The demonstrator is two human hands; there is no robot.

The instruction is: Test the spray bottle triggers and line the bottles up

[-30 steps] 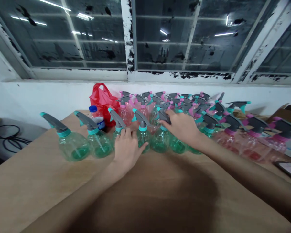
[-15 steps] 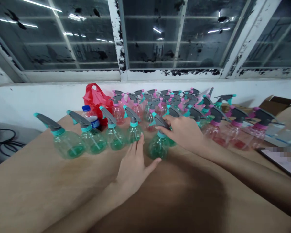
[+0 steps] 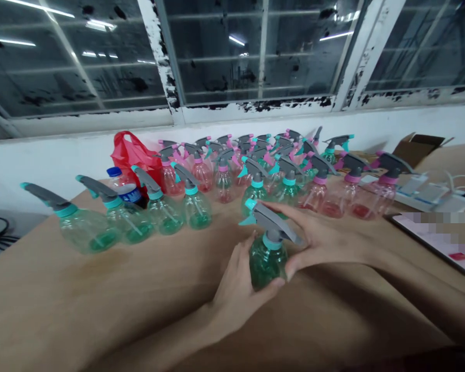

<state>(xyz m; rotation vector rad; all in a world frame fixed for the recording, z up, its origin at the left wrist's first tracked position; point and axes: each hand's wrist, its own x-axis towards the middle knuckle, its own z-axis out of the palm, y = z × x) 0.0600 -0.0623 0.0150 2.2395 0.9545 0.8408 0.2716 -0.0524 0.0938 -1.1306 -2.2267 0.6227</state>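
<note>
Near the front of the table, a green spray bottle [image 3: 268, 262] with a grey and turquoise spray head is between my two hands. My left hand [image 3: 238, 294] wraps round its lower left side, thumb across the front. On the right, my right hand [image 3: 313, 237] grips the bottle's side, with its fingers behind the spray head. Two green bottles stand just behind, one of them [image 3: 289, 190] to the right. Farther left is a row of several green bottles, the nearest to my left hand being this one [image 3: 197, 211].
Pink-collared spray bottles [image 3: 331, 202] stand at the right, with many more behind. A red bag [image 3: 134, 155] and a blue-capped bottle [image 3: 128, 192] are at the back left. At right lie a tablet-like device [image 3: 437, 243], white adapters [image 3: 434, 191] and a cardboard box [image 3: 418, 150].
The green bottle has come nearer to me, away from the other bottles. My left hand has closed round its side, and my right hand has moved from its top to its right side. The view has shifted.
</note>
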